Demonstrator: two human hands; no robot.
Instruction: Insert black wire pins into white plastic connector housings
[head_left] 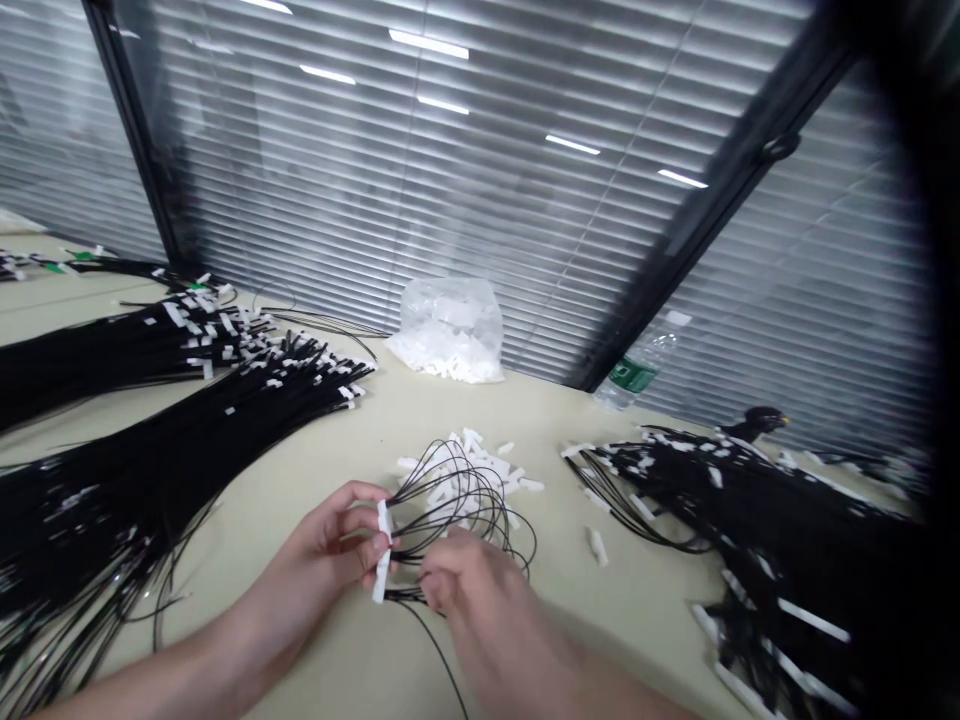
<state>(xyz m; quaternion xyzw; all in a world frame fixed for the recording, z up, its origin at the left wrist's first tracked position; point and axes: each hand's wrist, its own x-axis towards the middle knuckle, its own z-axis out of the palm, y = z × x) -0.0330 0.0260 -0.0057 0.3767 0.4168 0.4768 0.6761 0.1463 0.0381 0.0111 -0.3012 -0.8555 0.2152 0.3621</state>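
Near the front middle of the table, my left hand [341, 535] pinches a long narrow white connector [382, 575] between thumb and fingers, holding it roughly upright. From its right side several thin black wires [499, 490] come out and loop round to the right. My right hand [472, 580] is closed by those wires, just right of the connector, its fingers curled around the lower ones; the exact grip is partly hidden. Just beyond the loops lies a loose pile of small white plastic pieces [471, 440].
Large bundles of black wires with white ends [202, 420] cover the left side. Another wire bundle [795, 540] with white connectors lies at right. A clear bag of white pieces [450, 335] and a plastic bottle [637, 370] stand by the blinds [450, 180]. One loose white piece [598, 547] lies right.
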